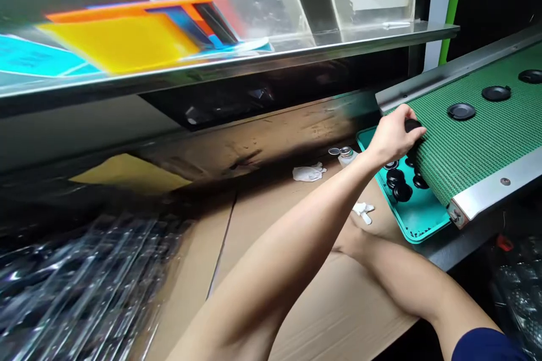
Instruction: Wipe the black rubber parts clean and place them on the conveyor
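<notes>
My left hand point(393, 132) reaches over the near end of the green conveyor belt point(474, 146). Its thumb and fingers are closed on a round black part point(412, 124). My right hand point(349, 235) is low over the cardboard, mostly behind my left forearm; its fingers are hidden. Below the belt's end lies a teal tray point(423, 220) holding several round black parts point(401, 192). Further up the belt lie more flat black discs point(461, 111), spaced apart.
Crumpled white scraps point(309, 172) and a small open bottle point(346, 155) are on the cardboard surface point(330, 299). Clear plastic trays point(84, 287) are stacked at left. A metal shelf point(305, 48) with colourful packets point(127, 39) runs above. Metal rails point(503, 180) edge the belt.
</notes>
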A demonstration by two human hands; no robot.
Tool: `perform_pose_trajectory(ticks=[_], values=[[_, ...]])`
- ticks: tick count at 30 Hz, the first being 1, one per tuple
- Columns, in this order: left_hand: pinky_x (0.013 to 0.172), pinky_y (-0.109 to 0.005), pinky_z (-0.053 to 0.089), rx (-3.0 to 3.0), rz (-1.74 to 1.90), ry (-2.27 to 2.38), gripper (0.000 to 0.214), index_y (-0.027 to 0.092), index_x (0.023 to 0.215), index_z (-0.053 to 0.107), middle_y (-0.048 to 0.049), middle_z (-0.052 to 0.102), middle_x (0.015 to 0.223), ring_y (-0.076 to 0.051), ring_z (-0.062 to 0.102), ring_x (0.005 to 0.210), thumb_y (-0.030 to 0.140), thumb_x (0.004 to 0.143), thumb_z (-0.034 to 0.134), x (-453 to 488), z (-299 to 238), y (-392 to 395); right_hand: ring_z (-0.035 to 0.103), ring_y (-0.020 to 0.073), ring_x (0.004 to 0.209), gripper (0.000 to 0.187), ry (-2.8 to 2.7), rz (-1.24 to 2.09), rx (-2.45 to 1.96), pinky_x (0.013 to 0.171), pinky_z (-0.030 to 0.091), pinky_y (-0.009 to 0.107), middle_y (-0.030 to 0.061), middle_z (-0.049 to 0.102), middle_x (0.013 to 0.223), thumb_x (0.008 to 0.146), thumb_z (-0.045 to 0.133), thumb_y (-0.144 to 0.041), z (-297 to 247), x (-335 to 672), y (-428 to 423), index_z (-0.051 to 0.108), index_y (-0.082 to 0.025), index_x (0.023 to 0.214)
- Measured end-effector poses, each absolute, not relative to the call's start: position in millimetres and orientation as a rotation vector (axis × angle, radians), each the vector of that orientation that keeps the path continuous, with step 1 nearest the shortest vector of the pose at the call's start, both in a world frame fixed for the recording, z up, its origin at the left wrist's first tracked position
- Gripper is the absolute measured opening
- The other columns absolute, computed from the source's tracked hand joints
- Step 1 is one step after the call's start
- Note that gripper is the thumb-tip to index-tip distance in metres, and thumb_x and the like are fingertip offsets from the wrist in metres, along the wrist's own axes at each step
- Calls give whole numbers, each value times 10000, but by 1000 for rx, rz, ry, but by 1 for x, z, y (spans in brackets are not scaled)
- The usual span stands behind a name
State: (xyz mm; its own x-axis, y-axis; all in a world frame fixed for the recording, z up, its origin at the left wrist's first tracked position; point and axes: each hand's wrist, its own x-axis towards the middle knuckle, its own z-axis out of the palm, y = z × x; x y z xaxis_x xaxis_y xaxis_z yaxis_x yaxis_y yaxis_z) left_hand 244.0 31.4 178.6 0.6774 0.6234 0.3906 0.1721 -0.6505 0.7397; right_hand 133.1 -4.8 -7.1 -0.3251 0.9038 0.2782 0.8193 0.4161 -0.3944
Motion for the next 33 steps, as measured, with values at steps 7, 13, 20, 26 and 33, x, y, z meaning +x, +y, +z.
perform_pose_trajectory(ticks=[7, 13, 20, 26, 33], values=[[507, -209, 471, 1091, 1050, 733, 392, 217, 933, 508, -34, 731, 837, -187, 729, 681, 452, 847, 811, 100, 98, 6, 589, 330, 1185, 360, -2203, 239, -1643, 990, 471, 433, 148, 693, 1285, 968, 540, -275, -4, 130, -6, 660, -144, 1281], [442, -236, 399, 536, 1215, 834, 652, 159, 981, 638, -80, 702, 772, -171, 664, 578, 693, 1036, 269, 2, 33, 11, 540, 308, 1168, 313, -2143, 161, -1734, 986, 457, 429, 147, 670, 1225, 1030, 476, -316, -5, 139, -5, 701, -205, 1217], [735, -292, 562, 437, 1200, 755, 495, 126, 1069, 684, -124, 763, 999, -188, 736, 840, 414, 1103, 283, -3, 6, 25, 523, 282, 1217, 431, -1701, 25, -1579, 1095, 420, 399, 146, 624, 1326, 1052, 465, -372, -6, 149, 5, 643, -177, 1393], [1030, -448, 555, 325, 1017, 622, 500, 110, 1135, 694, -173, 769, 1119, -280, 733, 1095, 423, 1089, 307, 1, 0, 25, 515, 272, 1163, 391, -1968, 104, -1549, 1048, 444, 367, 142, 601, 1306, 1018, 535, -327, -12, 112, -19, 689, -186, 1348], [1027, -351, 560, 266, 1049, 617, 385, 87, 1068, 711, -157, 782, 1019, -226, 752, 1022, 282, 1083, 379, -1, 2, 31, 501, 298, 1154, 421, -1998, -25, -1729, 1040, 420, 408, 167, 595, 1342, 1070, 431, -333, 1, 112, -7, 664, -189, 1389]])
